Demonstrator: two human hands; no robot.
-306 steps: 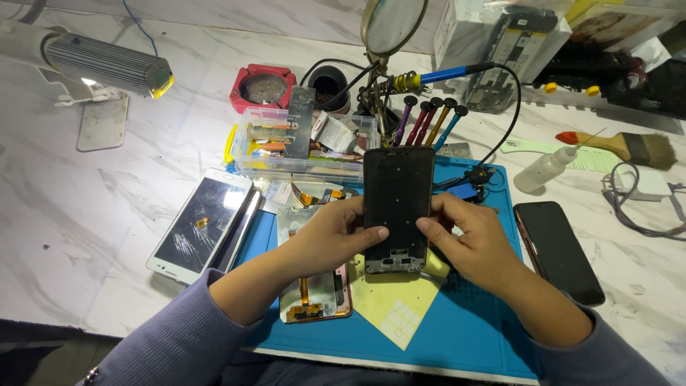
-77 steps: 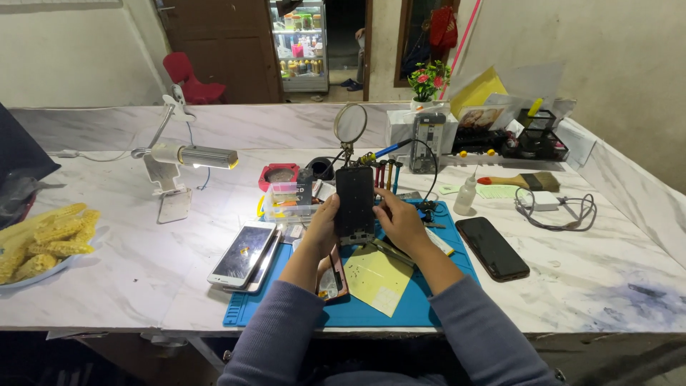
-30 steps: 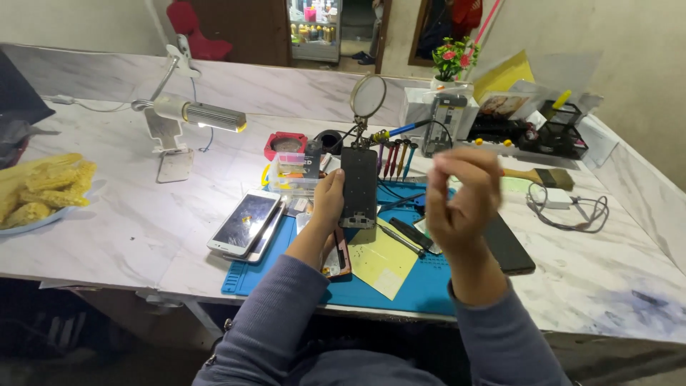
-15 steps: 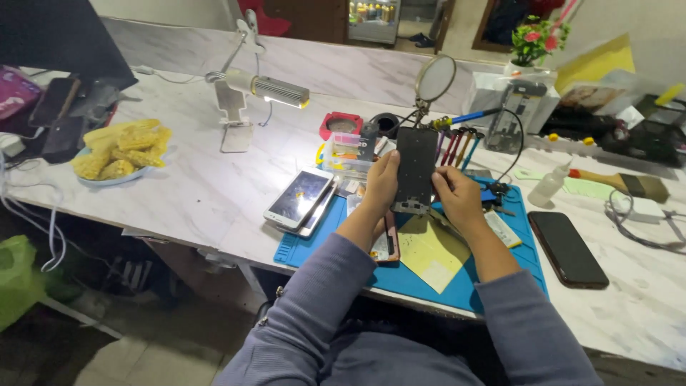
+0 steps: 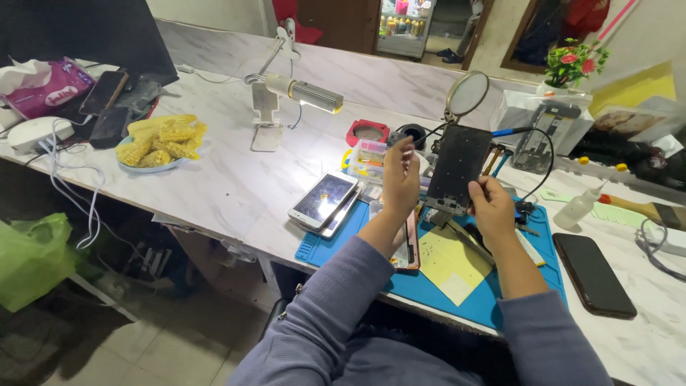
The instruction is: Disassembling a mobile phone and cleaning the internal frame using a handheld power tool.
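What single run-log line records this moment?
left hand: raised, beside panel | right hand: holds panel upright at lower edge | under: blue mat, yellow sheet | nearby: phones

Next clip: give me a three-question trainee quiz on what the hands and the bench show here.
1. True or false: the right hand touches the dark panel.
2. What lies on the blue mat under the arms? A) a yellow sheet B) a green bag C) a plate of corn
3. Which hand is lifted just left of the panel, and does it clearly grip it?

Key
1. True: it holds the panel's lower right edge.
2. A, the yellow sheet.
3. The left hand; whether it grips the panel or anything else cannot be told.
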